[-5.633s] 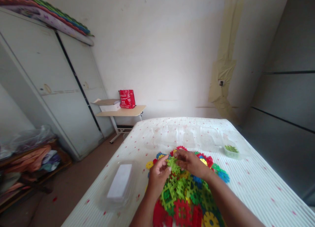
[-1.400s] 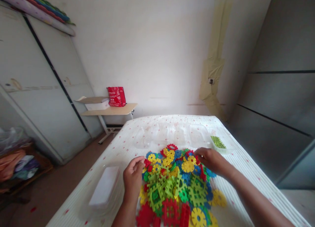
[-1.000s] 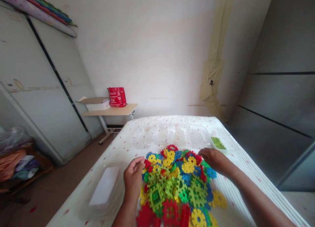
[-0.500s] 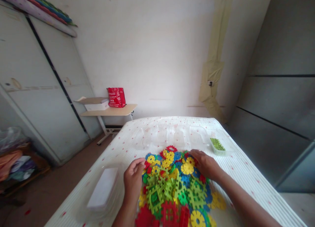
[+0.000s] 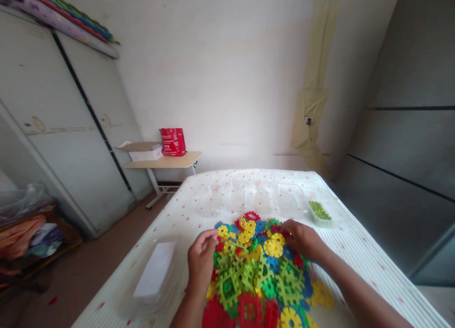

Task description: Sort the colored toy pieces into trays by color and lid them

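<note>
A heap of interlocking plastic building pieces lies before me. Yellow and blue flower-shaped discs [image 5: 273, 245] sit toward its far part, lime-green toothed pieces [image 5: 236, 280] cover the middle, and red window-shaped squares [image 5: 250, 310] are at the near edge. At the heap's left side is my left hand [image 5: 202, 254], its fingers curled in toward the thumb; whatever is between them is hidden. My right hand [image 5: 304, 240] reaches to the far right of the heap, fingers bent down and closed at a plastic building piece, mostly covered by the fingers.
Beyond the heap lies a clear plastic divided tray [image 5: 250, 202]. A small clear box with green pieces [image 5: 320, 211] stands at its right end. Left of my hand is a clear container with a white block [image 5: 155, 271]. Behind, a side table [image 5: 167, 161] carries a red bag [image 5: 173, 142].
My right hand's fingers have drawn back slightly and bent down at the heap's edge. My left hand stays much the same beside the heap. The whole view has shifted slightly.
</note>
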`<move>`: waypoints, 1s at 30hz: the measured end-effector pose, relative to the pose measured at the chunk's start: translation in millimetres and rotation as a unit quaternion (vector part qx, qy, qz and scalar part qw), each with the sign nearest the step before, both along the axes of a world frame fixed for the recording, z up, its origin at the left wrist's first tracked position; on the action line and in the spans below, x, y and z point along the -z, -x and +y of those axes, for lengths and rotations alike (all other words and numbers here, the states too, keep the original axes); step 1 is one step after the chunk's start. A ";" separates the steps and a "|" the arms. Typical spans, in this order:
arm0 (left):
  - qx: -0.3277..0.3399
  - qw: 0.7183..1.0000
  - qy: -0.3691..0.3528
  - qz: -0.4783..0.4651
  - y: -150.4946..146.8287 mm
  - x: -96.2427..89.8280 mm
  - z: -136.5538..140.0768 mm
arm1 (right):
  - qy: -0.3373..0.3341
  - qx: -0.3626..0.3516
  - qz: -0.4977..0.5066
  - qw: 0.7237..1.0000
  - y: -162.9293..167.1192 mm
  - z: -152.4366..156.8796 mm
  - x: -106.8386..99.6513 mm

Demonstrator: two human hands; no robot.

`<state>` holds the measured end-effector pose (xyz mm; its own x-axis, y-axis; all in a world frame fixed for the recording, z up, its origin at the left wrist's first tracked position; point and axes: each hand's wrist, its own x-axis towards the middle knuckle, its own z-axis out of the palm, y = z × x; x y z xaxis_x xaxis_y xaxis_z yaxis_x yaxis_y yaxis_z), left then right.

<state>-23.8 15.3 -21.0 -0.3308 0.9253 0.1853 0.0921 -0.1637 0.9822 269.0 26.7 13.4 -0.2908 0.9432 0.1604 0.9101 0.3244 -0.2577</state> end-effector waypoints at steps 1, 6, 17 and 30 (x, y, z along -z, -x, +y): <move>0.001 1.000 -0.003 0.004 -0.9 -0.2 -0.2 | -0.007 -0.001 0.004 1.000 0.2 -0.2 -1.4; 0.033 0.999 -0.023 0.019 -10.1 -3.5 -4.6 | -0.046 -0.028 0.117 0.992 9.3 -4.0 -13.0; 0.195 0.981 -0.015 0.008 -36.4 -10.6 -19.5 | 0.038 -0.115 0.253 0.960 73.6 -34.2 -25.4; 0.066 0.988 0.057 -0.128 -25.4 -16.2 -8.9 | -0.018 0.032 0.008 0.999 54.9 39.5 -14.9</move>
<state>1.6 6.4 -4.8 -0.2275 0.9738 0.0037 -0.1757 -0.0448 0.9834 214.1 66.1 28.3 -0.2279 0.9532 0.1985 0.9252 0.2755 -0.2609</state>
